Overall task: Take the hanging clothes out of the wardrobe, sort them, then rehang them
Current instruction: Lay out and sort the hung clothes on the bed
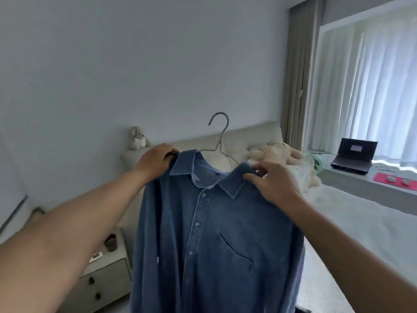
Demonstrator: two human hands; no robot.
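A blue denim shirt (209, 240) with a chest pocket hangs in front of me on a pale hanger (220, 141), whose hook points up to the left. My left hand (155, 160) grips the shirt's left shoulder at the hanger's end. My right hand (274, 185) pinches the right shoulder and collar edge. The shirt's lower part runs out of view at the bottom. No wardrobe is in view.
A bed (352, 224) with a pale headboard and a plush toy (277, 152) lies to the right. A nightstand (106, 279) with drawers stands at lower left. A small teddy (137, 138) sits on the headboard ledge. A laptop (354, 155) rests on the window sill by the curtains.
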